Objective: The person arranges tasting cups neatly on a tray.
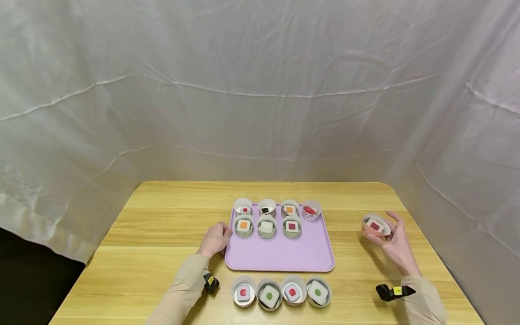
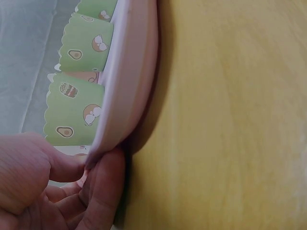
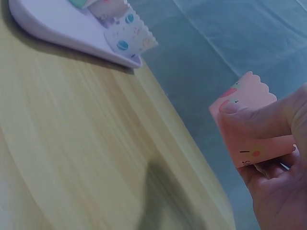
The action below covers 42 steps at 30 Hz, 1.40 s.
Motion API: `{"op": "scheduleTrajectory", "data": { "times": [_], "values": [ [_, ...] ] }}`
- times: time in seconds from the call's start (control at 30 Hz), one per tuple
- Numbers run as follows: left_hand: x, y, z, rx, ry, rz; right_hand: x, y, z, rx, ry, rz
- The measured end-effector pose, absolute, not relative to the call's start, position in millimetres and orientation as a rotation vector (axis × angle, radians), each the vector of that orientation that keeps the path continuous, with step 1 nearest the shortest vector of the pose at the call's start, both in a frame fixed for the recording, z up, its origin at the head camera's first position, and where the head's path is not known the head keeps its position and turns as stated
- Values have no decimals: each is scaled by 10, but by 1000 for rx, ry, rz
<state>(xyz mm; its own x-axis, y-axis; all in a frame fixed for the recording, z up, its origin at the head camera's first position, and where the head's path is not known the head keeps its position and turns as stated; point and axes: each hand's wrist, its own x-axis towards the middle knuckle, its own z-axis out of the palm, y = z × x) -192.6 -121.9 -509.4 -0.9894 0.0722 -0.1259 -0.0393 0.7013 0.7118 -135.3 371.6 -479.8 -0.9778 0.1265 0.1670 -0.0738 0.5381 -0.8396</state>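
My right hand (image 1: pixel 398 247) grips a pink paper baking cup (image 3: pixel 254 136) above the table's right side, thumb on its wall. Inside that cup sits a white square piece (image 1: pixel 375 225) with a dark red centre. At the left, my left hand (image 1: pixel 215 240) pinches the rim of a lilac tray (image 1: pixel 280 255), thumb above and fingers beneath, as the left wrist view shows. Two rows of paper cups stand on the tray, among them green ones (image 2: pixel 76 112) with avocado prints beside my left thumb. A white cup with blue prints (image 3: pixel 127 36) stands at the tray's far right corner.
In front of the tray, a row of several paper cups (image 1: pixel 243 293) holds square pieces with red or green dots. The wooden table (image 1: pixel 162 225) ends at a grey curtain (image 1: pixel 260 122) behind and at both sides.
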Motion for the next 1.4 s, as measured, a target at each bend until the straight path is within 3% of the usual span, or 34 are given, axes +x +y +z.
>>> {"op": "scheduleTrajectory", "data": {
  "times": [1.4],
  "values": [
    [-1923,-1225,-5083,15,2731,1169,-1660,3061,-4673,324,-2621,1579]
  ]
}}
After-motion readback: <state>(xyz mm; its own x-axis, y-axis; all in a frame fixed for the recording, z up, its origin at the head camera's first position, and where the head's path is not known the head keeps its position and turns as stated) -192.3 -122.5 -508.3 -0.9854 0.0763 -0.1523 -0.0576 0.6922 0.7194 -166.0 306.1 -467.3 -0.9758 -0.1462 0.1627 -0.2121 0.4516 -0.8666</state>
